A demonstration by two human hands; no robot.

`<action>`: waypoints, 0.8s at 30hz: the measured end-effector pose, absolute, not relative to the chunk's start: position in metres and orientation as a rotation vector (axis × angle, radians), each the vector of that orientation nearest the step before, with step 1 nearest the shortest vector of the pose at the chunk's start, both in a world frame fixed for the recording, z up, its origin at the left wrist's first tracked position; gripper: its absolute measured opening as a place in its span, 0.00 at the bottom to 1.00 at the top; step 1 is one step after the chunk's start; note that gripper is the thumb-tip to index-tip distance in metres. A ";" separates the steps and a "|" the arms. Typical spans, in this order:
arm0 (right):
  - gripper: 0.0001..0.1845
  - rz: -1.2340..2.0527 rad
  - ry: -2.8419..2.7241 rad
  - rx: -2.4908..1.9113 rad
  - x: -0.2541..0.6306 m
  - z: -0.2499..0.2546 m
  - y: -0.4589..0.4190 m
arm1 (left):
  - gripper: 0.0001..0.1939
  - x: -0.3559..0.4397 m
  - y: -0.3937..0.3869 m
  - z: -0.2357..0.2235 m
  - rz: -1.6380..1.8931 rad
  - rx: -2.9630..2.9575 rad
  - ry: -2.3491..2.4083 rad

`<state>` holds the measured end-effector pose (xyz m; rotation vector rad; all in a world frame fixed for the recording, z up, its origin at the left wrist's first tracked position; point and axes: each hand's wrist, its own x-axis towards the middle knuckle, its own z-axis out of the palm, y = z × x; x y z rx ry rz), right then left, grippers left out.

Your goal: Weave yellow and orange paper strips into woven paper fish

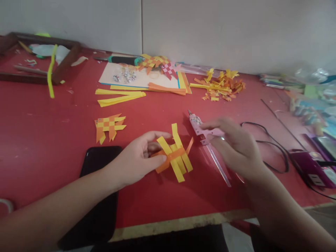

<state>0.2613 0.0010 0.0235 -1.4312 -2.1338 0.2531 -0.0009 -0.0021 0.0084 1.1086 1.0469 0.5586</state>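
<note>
Two hands share the head view. The left hand (136, 162) pinches the weave (179, 161), loose ends splayed, between thumb and fingers over the tabletop (147, 206). The right hand (240, 150) is part-curled at the glue gun (195, 122) – firm grasp or light touch, I cannot tell. Seemingly mid-assembly – the next move calls for steady strips.
</note>
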 end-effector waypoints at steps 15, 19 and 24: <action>0.17 1.032 -1.948 -0.903 0.222 0.021 -0.021 | 0.16 0.005 -0.002 0.016 0.374 0.824 0.926; 0.15 0.947 -2.047 -0.753 0.222 0.023 -0.020 | 0.10 0.007 -0.003 0.015 0.348 0.964 0.896; 0.19 0.774 -2.175 -0.818 0.222 0.024 -0.020 | 0.15 0.004 -0.004 0.010 0.321 1.062 0.852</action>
